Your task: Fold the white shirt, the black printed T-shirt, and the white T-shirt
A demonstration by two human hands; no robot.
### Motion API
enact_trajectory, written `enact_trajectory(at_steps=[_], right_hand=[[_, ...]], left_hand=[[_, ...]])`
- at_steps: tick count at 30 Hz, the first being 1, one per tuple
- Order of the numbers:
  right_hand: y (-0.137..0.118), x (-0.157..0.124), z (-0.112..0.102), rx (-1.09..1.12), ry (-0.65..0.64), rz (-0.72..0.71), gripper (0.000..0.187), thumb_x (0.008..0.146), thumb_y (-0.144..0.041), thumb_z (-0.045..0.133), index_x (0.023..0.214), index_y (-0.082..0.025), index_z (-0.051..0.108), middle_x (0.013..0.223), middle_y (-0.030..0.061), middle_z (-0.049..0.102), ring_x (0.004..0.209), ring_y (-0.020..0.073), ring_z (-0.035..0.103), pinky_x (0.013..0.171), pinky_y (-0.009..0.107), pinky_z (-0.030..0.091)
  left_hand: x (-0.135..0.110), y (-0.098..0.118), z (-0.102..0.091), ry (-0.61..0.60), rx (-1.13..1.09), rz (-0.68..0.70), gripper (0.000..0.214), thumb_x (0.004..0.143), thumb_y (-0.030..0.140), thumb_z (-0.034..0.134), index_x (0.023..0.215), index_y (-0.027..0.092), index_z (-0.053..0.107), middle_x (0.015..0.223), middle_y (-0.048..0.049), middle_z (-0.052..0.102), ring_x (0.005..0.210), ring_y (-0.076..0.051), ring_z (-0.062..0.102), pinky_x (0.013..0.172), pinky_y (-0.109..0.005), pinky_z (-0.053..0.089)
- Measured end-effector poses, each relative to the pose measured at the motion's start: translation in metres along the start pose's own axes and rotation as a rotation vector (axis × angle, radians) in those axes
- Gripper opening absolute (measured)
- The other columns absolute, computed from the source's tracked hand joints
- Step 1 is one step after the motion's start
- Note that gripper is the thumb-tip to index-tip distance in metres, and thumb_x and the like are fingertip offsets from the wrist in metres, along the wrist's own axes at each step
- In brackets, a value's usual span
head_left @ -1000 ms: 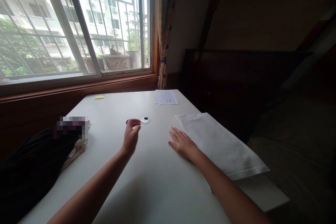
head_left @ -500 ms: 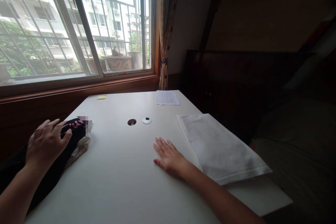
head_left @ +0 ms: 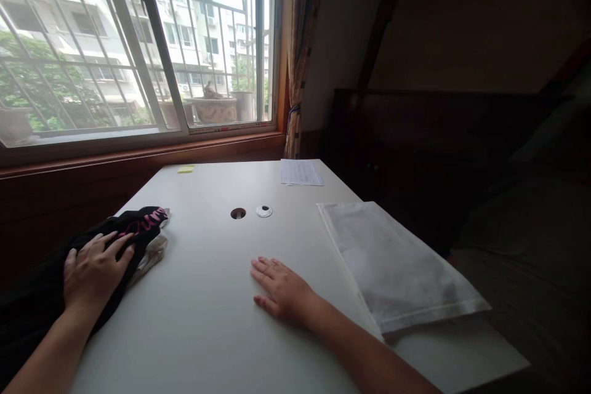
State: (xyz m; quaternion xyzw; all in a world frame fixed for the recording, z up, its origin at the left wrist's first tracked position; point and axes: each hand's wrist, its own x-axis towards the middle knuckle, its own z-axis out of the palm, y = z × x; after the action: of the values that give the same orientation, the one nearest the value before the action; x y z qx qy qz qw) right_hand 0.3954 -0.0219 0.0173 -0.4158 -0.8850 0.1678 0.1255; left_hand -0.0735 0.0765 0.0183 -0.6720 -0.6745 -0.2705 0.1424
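A black cloth (head_left: 44, 289) is lying bunched along the left edge of the tabletop (head_left: 207, 326) and spilling past that edge. Its surface is looking soft and matte, folding loosely, and pink lettering (head_left: 146, 225) is curving across its far end, partly hidden in the folds. A crumpled beige piece (head_left: 154, 252), thin and wrinkled, is showing along its right side; its material is staying hard to tell.

The left hand (head_left: 95, 274) is resting palm down on the cloth, fingers spread and not clamping. The right hand (head_left: 284, 289) is lying flat on the smooth white tabletop, fingers extended and holding nothing. The two hands are keeping well apart.

A flat white bag (head_left: 401, 265), slightly see-through and creased, is stretching along the right edge and jutting a little beyond it. Printed papers (head_left: 301, 172) are lying at the far right corner, a yellow note (head_left: 186, 168) near the far left corner. Between these corners, nearer the hands, a round hole (head_left: 238, 213) is sitting just beside a white disc (head_left: 264, 211) with a dark notch.
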Motion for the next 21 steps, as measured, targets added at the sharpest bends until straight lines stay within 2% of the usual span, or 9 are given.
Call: enact_trajectory(at_steps=[3, 6, 13, 17, 21], right_hand=[[0.003, 0.0, 0.0, 0.012, 0.025, -0.019, 0.06, 0.104, -0.047, 0.046, 0.158, -0.019, 0.042, 0.166, 0.0063, 0.033, 0.155, 0.0222, 0.026, 0.13, 0.04, 0.017], [0.002, 0.0, -0.001, 0.018, 0.04, -0.019, 0.058, 0.103, -0.042, 0.049, 0.156, -0.019, 0.046, 0.165, 0.0061, 0.037, 0.155, 0.0234, 0.028, 0.129, 0.042, 0.019], [0.001, -0.001, -0.009, 0.063, 0.073, -0.023, 0.055, 0.1, -0.034, 0.055, 0.152, -0.017, 0.051, 0.157, 0.009, 0.049, 0.15, 0.0254, 0.038, 0.127, 0.045, 0.029], [0.011, -0.003, -0.007, 0.102, 0.153, 0.019, 0.054, 0.099, -0.03, 0.055, 0.151, -0.018, 0.05, 0.152, 0.0121, 0.054, 0.142, 0.0244, 0.048, 0.122, 0.044, 0.039], [0.022, -0.004, -0.001, 0.08, 0.246, 0.033, 0.05, 0.097, -0.025, 0.053, 0.147, -0.02, 0.052, 0.146, 0.0119, 0.059, 0.137, 0.0245, 0.052, 0.12, 0.046, 0.041]], left_hand=[[-0.001, 0.002, -0.002, 0.083, 0.07, 0.021, 0.031, 0.099, 0.031, 0.054, 0.123, 0.019, 0.071, 0.139, -0.0149, 0.061, 0.133, -0.037, 0.049, 0.114, -0.065, 0.029], [-0.002, 0.003, -0.002, 0.111, 0.053, 0.026, 0.029, 0.101, 0.028, 0.053, 0.119, 0.017, 0.073, 0.136, -0.0126, 0.064, 0.129, -0.032, 0.052, 0.115, -0.06, 0.028], [-0.003, -0.003, 0.002, 0.154, 0.045, 0.023, 0.033, 0.101, 0.035, 0.051, 0.114, 0.018, 0.076, 0.128, -0.0114, 0.07, 0.124, -0.03, 0.058, 0.118, -0.052, 0.028], [-0.003, -0.002, 0.002, 0.165, 0.062, 0.02, 0.035, 0.101, 0.037, 0.049, 0.114, 0.019, 0.077, 0.127, -0.0117, 0.071, 0.124, -0.03, 0.059, 0.118, -0.05, 0.027], [-0.003, 0.001, 0.001, 0.175, 0.091, 0.031, 0.037, 0.101, 0.038, 0.046, 0.113, 0.02, 0.077, 0.125, -0.0107, 0.072, 0.123, -0.03, 0.06, 0.118, -0.049, 0.029]])
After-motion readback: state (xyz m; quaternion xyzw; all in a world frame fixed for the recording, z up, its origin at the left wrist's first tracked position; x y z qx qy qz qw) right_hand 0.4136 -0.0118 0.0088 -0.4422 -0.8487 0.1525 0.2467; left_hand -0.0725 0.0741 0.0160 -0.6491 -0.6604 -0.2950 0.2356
